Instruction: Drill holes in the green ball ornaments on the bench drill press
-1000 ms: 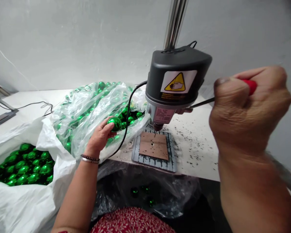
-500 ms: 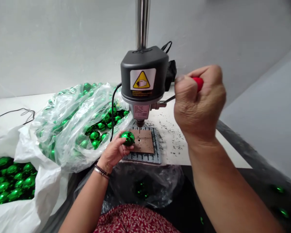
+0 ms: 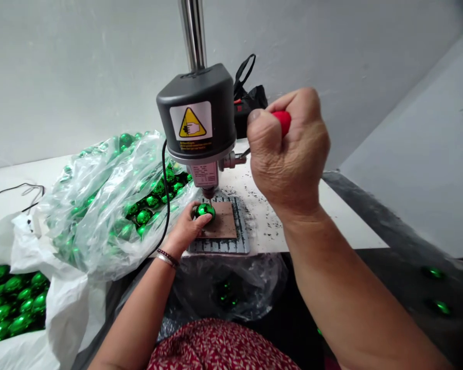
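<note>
My left hand (image 3: 190,225) holds a shiny green ball (image 3: 206,211) between thumb and fingers, over the left part of a brown board (image 3: 226,221). The board lies on the slotted grey base plate (image 3: 242,241) of a drill press. Right above the ball is the thin drill bit (image 3: 211,201); whether it touches the ball I cannot tell. The dark drill head (image 3: 196,103) bears a yellow warning label. Raised to the right of it, my right hand (image 3: 289,149) is wrapped round the red knob (image 3: 282,123) of the press lever.
Clear bags of green balls (image 3: 100,205) lie on the white table (image 3: 347,231), left of the press. A white sack (image 3: 67,303) with more balls is at the lower left. Dark shavings dot the table. A plastic bag (image 3: 262,282) hangs below the front edge; balls lie on the floor at right.
My left hand has brought the green ball over the board, under the drill bit. The view has shifted, so the press sits further left. My right hand still grips the knob.
</note>
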The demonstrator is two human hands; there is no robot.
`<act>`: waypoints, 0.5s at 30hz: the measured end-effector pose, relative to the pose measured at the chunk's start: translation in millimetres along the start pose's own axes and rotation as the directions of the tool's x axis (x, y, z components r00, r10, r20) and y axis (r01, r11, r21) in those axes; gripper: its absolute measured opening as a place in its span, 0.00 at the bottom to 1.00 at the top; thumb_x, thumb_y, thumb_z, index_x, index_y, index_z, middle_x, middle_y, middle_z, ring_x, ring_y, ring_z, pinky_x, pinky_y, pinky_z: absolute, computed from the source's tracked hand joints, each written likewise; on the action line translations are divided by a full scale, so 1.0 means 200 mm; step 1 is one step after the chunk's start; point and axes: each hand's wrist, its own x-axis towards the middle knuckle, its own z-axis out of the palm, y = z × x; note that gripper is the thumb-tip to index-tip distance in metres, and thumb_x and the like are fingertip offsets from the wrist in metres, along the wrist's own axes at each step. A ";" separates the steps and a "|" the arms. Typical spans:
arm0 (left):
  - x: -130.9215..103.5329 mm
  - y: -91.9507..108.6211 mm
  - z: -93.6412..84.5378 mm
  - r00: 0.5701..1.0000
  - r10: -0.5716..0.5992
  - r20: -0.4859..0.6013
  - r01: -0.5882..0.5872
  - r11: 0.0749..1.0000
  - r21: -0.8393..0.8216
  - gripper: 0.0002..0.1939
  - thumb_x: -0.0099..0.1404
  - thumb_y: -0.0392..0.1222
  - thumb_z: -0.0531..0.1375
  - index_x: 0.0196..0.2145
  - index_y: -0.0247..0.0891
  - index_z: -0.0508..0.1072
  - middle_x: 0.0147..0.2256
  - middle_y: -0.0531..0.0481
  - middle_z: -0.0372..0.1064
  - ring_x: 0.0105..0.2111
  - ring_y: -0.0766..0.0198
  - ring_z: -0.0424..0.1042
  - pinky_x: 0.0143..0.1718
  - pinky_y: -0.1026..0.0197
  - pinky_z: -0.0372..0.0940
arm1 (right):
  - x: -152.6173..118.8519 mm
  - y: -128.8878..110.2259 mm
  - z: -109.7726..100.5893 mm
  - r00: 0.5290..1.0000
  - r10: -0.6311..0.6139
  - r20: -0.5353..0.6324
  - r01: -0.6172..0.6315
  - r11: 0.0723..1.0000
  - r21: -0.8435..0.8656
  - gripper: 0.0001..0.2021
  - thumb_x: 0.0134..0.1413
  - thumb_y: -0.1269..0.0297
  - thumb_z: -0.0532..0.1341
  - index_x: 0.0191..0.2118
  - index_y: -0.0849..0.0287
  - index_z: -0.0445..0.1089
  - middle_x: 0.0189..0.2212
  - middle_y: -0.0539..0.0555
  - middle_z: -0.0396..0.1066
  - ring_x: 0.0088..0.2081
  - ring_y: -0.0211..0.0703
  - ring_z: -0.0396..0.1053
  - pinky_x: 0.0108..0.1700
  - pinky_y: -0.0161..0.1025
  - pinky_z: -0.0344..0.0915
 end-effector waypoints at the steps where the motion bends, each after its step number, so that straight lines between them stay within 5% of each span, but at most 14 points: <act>1: 0.00 0.00 0.00 1.000 0.006 -0.006 -0.006 1.000 0.020 0.27 0.57 0.50 0.63 0.53 0.42 0.66 0.32 0.54 0.70 0.24 0.69 0.67 0.26 0.66 0.63 | 0.00 0.00 0.00 1.000 0.005 0.008 -0.005 1.000 -0.005 0.09 0.58 0.59 0.52 0.32 0.58 0.55 0.27 0.49 0.57 0.28 0.32 0.58 0.34 0.33 0.59; 8: -0.04 0.07 0.03 0.996 0.082 0.034 -0.088 0.967 0.239 0.31 0.54 0.46 0.66 0.55 0.40 0.69 0.40 0.50 0.74 0.38 0.59 0.72 0.42 0.61 0.66 | 0.00 0.00 -0.01 0.999 0.025 0.028 -0.024 0.999 -0.021 0.09 0.58 0.58 0.53 0.32 0.58 0.55 0.28 0.50 0.58 0.29 0.32 0.59 0.35 0.33 0.60; 15: -0.05 0.08 0.05 0.996 0.077 0.051 -0.086 0.974 0.209 0.30 0.54 0.46 0.66 0.54 0.39 0.71 0.37 0.52 0.74 0.36 0.60 0.72 0.40 0.63 0.65 | -0.03 -0.01 -0.01 1.000 0.012 0.016 -0.012 1.000 -0.025 0.10 0.58 0.59 0.52 0.33 0.61 0.58 0.27 0.47 0.58 0.27 0.26 0.55 0.33 0.29 0.56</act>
